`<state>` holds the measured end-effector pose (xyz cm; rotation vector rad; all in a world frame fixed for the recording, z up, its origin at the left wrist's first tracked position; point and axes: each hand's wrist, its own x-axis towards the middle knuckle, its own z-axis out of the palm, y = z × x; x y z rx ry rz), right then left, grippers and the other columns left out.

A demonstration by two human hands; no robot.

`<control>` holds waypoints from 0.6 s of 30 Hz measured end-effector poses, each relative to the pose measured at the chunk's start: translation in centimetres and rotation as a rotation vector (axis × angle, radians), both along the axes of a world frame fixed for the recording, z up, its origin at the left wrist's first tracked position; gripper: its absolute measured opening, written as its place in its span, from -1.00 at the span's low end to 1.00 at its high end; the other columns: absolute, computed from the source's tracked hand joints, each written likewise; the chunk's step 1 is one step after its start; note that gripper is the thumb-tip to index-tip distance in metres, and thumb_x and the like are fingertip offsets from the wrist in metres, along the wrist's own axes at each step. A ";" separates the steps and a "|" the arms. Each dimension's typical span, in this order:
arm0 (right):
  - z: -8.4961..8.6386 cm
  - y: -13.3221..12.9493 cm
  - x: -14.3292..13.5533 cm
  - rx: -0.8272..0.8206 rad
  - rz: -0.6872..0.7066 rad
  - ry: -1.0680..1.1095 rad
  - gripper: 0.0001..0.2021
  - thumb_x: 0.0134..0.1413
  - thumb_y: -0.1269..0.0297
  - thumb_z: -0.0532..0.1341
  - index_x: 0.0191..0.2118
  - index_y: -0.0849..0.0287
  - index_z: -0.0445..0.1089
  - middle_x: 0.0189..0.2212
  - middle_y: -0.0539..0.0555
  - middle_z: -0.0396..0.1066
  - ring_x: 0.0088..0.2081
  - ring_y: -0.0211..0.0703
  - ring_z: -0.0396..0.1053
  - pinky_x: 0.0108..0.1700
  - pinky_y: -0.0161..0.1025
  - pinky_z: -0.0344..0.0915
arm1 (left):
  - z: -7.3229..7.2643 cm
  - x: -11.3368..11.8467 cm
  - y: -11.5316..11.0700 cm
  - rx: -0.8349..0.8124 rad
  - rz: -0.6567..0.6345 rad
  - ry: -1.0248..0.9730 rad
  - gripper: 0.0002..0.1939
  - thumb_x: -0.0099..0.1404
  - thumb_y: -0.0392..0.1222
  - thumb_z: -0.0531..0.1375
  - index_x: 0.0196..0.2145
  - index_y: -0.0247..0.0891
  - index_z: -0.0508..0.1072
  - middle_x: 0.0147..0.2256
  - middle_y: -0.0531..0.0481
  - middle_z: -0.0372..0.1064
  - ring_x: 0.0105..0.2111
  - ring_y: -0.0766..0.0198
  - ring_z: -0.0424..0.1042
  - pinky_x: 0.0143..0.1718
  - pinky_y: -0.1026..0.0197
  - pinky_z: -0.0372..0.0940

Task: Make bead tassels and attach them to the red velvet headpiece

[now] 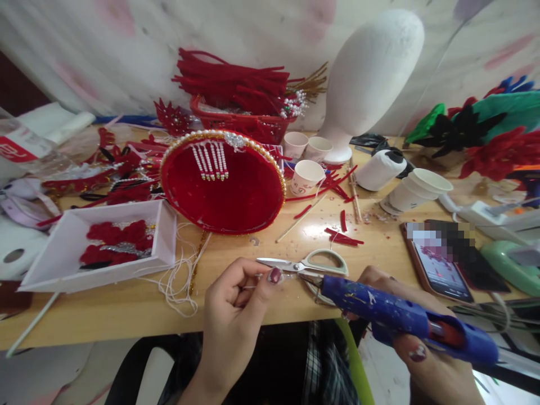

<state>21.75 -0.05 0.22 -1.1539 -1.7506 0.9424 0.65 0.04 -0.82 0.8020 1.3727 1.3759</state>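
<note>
My left hand [242,301] is closed at the table's front edge, thumb and index finger pinching a small clear or pale piece [287,276] too small to make out. My right hand [422,337] is wrapped round a blue glue gun [379,306], whose nozzle points left at that piece. Behind the nozzle lie scissors [324,262] with pale handles, slightly open. A red round headpiece [223,197] with a pearl and gold rim stands tilted behind my left hand, a fringe of white bead strands [211,160] hanging on its upper part.
On the left is a white box [101,225] with red flowers, beside loose white string [181,281]. Paper cups [307,177], a thread spool [379,170] and a white foam head [373,79] stand behind. Two phones [439,264] lie at right. A red basket [244,124] is at the back.
</note>
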 end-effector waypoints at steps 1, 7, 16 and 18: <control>0.0 0.0 0.0 0.002 0.012 0.004 -0.47 0.14 -0.33 0.14 -0.40 0.11 0.42 -0.53 -0.03 0.26 -0.51 -0.21 0.23 -0.48 -0.25 0.12 | 0.0 0.0 0.0 -0.005 0.001 -0.003 -0.73 0.17 -0.01 0.37 -0.50 -0.23 0.48 -0.64 0.14 0.28 -0.66 0.46 0.10 -0.63 0.40 0.10; 0.0 0.4 0.1 0.013 0.049 -0.027 -0.49 0.14 -0.29 0.17 -0.39 0.12 0.43 -0.53 -0.01 0.29 -0.51 -0.19 0.25 -0.50 -0.25 0.15 | 0.0 0.0 0.0 0.009 0.007 -0.018 -0.72 0.18 -0.01 0.37 -0.50 -0.23 0.46 -0.61 0.12 0.33 -0.66 0.47 0.08 -0.63 0.40 0.09; -0.9 -0.2 0.9 -0.060 -0.445 0.068 -0.63 0.13 -0.12 0.26 -0.42 0.09 0.52 -0.56 0.09 0.42 -0.46 0.02 0.44 -0.49 -0.15 0.32 | -0.3 -0.2 0.2 0.007 0.020 0.003 -0.74 0.18 -0.05 0.37 -0.50 -0.25 0.47 -0.63 0.15 0.25 -0.66 0.48 0.07 -0.65 0.41 0.06; -1.2 0.1 1.6 -0.069 -0.670 0.098 -0.64 0.08 -0.11 0.31 -0.42 0.11 0.53 -0.53 0.12 0.46 -0.46 0.01 0.43 -0.57 -0.19 0.27 | -0.4 -0.1 0.3 0.010 0.042 0.034 -0.76 0.18 -0.05 0.36 -0.49 -0.24 0.47 -0.62 0.15 0.27 -0.65 0.46 0.11 -0.63 0.40 0.12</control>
